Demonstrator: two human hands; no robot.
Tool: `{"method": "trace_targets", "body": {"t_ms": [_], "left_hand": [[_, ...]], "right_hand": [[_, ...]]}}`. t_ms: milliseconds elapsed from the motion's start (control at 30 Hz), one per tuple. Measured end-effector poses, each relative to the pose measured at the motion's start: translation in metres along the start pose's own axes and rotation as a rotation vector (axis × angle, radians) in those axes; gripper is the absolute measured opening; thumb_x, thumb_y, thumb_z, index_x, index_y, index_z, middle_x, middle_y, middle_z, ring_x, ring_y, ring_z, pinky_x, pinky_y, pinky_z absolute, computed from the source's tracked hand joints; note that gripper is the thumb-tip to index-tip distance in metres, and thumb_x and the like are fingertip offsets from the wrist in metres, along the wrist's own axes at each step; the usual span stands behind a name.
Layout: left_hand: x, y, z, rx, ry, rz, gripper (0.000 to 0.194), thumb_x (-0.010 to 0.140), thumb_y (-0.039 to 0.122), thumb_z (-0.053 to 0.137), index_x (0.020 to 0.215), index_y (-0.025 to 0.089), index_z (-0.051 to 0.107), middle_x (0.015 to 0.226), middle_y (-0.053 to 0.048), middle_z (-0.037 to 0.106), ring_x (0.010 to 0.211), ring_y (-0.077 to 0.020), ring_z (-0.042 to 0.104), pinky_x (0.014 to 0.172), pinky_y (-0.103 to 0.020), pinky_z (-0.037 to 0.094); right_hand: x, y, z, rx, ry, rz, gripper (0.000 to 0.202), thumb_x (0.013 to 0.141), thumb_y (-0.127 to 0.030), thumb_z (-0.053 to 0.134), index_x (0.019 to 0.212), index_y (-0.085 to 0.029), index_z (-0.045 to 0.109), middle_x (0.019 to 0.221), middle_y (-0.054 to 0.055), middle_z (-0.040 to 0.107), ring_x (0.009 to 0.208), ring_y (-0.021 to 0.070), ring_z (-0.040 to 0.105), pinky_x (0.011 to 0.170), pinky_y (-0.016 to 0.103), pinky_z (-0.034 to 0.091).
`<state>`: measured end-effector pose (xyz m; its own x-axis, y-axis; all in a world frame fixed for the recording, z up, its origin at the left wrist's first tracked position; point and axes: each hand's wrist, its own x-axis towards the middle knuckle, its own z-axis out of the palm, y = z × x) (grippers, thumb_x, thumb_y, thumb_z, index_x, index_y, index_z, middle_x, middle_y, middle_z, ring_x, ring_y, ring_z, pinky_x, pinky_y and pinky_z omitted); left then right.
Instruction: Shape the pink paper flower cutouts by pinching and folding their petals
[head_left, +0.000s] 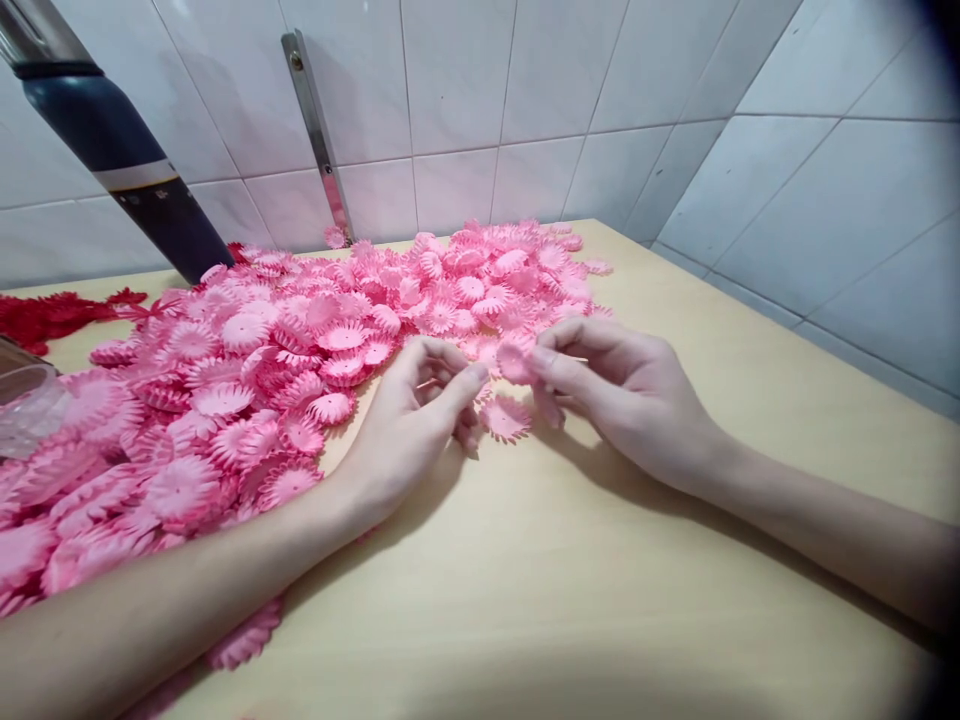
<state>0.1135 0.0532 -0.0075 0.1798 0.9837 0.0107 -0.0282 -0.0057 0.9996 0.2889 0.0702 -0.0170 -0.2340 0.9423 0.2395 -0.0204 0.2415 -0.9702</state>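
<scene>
No readable word or number anywhere right now, as the dark blue bottle shows only a few tiny pale marks just below its light band, too small and blurred to make out.

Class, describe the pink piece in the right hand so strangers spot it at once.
On the pale table, find the pink heap. Near its right end is the right hand. That hand pinches the pink piece, setting it apart from those heaped.
</scene>
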Motion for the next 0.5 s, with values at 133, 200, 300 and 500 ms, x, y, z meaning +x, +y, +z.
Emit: {"method": "trace_targets", "body": {"t_ms": [133,200,300,500], "left_hand": [[-0.0025,0.0041,0.0001,0.111,-0.122,0.017,0.023,0.081,0.032,0.066,0.072,0.013,0.059,0.064,-0.001,0.063,0.059,-0.0086,0.058,0.058,-0.018,0.047],[-0.0021,0.0031,-0.0009,0.113,-0.129,0.020,0.024,0.079,0.035,0.068,0.073,0.013,0.060,0.068,-0.002,0.065,0.060,-0.0094,0.059,0.058,-0.019,0.048],[-0.0012,0.0001,-0.0021,0.104,-0.158,0.031,0.023,0.078,0.034,0.070,0.075,0.014,0.059,0.072,-0.003,0.068,0.064,-0.0108,0.062,0.060,-0.020,0.049],[-0.0018,0.0007,-0.0013,0.132,-0.156,0.032,0.022,0.081,0.034,0.066,0.075,0.013,0.061,0.075,-0.004,0.068,0.066,-0.0111,0.062,0.062,-0.021,0.050]], "right_hand": [[-0.0056,-0.0042,0.0022,-0.093,-0.166,-0.090,0.013,0.081,-0.030,0.069,0.076,-0.018,0.065,0.067,0.000,0.060,0.058,0.0107,0.055,0.055,0.024,0.048],[-0.0056,-0.0041,0.0015,-0.083,-0.195,-0.095,0.015,0.083,-0.032,0.067,0.077,-0.018,0.066,0.067,0.000,0.061,0.058,0.0106,0.056,0.055,0.024,0.048],[-0.0050,-0.0027,-0.0003,-0.092,-0.213,-0.093,0.016,0.084,-0.032,0.067,0.077,-0.018,0.066,0.067,0.000,0.062,0.059,0.0104,0.057,0.056,0.023,0.049],[-0.0050,-0.0030,-0.0006,-0.101,-0.230,-0.080,0.019,0.084,-0.034,0.065,0.076,-0.018,0.067,0.067,0.001,0.062,0.059,0.0115,0.057,0.056,0.024,0.049]]}}
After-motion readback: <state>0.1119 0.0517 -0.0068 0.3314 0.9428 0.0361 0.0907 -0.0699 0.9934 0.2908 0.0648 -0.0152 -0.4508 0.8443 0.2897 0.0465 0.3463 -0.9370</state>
